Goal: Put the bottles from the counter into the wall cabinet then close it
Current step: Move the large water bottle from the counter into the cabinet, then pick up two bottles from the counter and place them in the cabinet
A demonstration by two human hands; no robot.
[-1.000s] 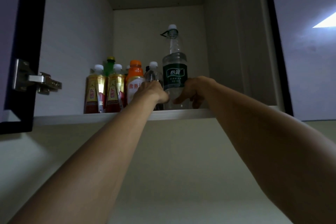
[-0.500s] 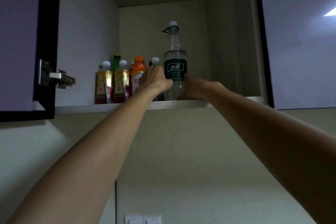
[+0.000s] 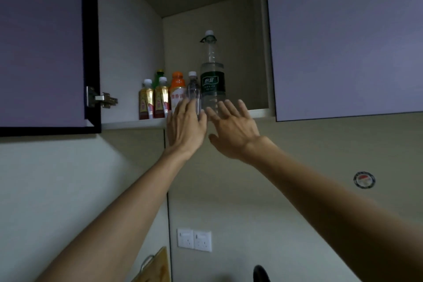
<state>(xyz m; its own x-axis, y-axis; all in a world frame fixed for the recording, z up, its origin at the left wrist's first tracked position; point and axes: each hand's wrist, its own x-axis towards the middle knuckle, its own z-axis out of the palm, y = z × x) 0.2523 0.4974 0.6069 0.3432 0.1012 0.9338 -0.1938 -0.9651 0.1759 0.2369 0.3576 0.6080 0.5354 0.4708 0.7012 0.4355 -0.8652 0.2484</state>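
Observation:
The wall cabinet (image 3: 137, 123) stands open with several bottles on its shelf. A tall clear bottle with a dark green label (image 3: 212, 75) is at the right of the row, a small clear bottle (image 3: 193, 89) beside it, then an orange-capped bottle (image 3: 177, 89), two gold-labelled bottles (image 3: 153, 101) and a green-capped one (image 3: 160, 73) behind. My left hand (image 3: 185, 125) and my right hand (image 3: 232, 130) are raised just below the shelf edge, fingers straight and spread, holding nothing. My left fingertips overlap the small clear bottle in the picture; contact is unclear.
The open purple door (image 3: 43, 48) hangs at the left on a metal hinge (image 3: 101, 99). A closed purple door (image 3: 343, 36) is at the right. On the wall below are white sockets (image 3: 194, 240), a wooden board (image 3: 155, 268) and a round sticker (image 3: 364, 179).
Both hands have let go of the tall and small clear bottles and drawn back out of the cabinet with fingers opened. The view has pulled back and down.

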